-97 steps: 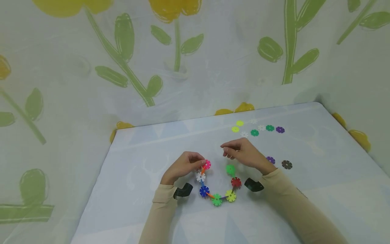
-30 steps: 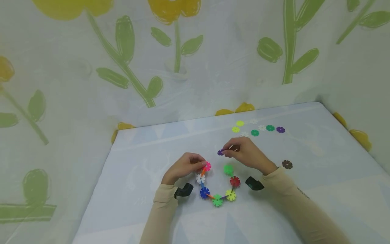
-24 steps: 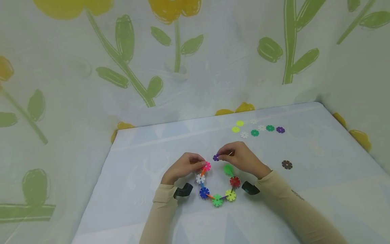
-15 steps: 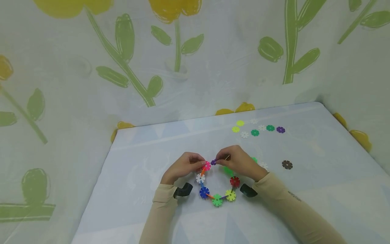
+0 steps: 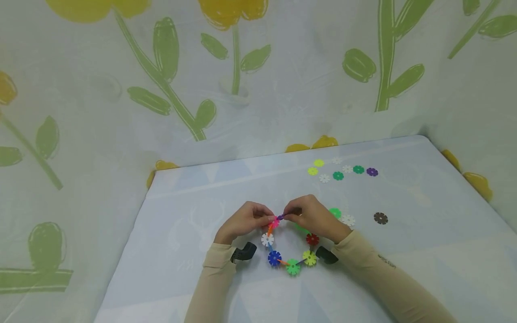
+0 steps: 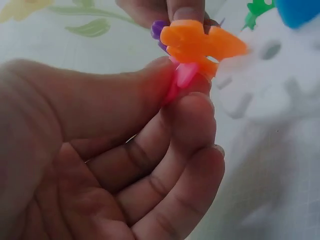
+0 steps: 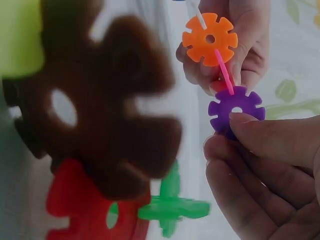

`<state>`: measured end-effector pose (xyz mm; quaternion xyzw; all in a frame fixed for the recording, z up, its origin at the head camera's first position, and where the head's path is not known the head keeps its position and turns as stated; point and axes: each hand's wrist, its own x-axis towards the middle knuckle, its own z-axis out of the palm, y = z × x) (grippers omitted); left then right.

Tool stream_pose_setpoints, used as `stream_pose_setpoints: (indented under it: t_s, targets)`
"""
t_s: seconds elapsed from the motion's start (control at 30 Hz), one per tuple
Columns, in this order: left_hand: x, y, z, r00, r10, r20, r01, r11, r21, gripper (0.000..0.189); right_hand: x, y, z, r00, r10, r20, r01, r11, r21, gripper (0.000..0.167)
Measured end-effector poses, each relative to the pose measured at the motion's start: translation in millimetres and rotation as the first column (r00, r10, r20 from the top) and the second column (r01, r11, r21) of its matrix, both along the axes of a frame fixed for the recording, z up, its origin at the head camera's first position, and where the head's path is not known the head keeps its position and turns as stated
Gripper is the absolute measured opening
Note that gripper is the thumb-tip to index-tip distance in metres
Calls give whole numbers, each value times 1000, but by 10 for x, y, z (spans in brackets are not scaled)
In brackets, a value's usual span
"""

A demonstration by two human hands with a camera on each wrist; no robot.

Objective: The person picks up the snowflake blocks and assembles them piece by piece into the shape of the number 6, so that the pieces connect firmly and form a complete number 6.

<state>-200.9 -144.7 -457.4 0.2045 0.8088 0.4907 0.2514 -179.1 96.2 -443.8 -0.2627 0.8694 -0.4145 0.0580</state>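
Observation:
My left hand (image 5: 244, 223) pinches a pink notched disc (image 6: 186, 75) between thumb and fingertip. The pink disc ends a curved chain of slotted plastic discs. My right hand (image 5: 314, 218) pinches a purple notched disc (image 7: 252, 102) between thumb and fingers. In the right wrist view the pink disc, seen edge-on, meets the purple disc's rim at a notch. An orange disc (image 7: 196, 44) sits on the pink one's other side. Then follow a white disc (image 5: 264, 241), a blue disc (image 5: 272, 256), a green disc, a yellow disc (image 5: 307, 260) and a red disc (image 5: 309, 241).
Beside my right wrist lie a loose green disc (image 5: 334, 212), a white disc (image 5: 345, 218) and a brown disc (image 5: 377, 220). Farther back are several yellow, white, green and purple discs (image 5: 369, 172). A flower-patterned cloth hangs behind the table (image 5: 194, 193).
My right hand has brought the purple disc left and down against the pink disc. The purple disc now stands edge-on to the head view. The chain has shifted slightly right.

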Motion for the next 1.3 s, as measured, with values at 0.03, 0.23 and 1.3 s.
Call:
stream_pose_setpoints:
  t_s: [0.03,0.23,1.3]
  targets:
    - [-2,4,-4,1000,3,0,-3,1000,4,20,-1,1,2,1000,3,-2,-3,1000,1,8]
    - [-13,35,-41,999,35,7,-36,999,28,17,-10,4,0,999,11,-36,-11,1000,3,8]
    - [-12,89,-38,997,-53,53,51,998,33,35,-107,235,63,999,-16,43,17,1000,-24,14]
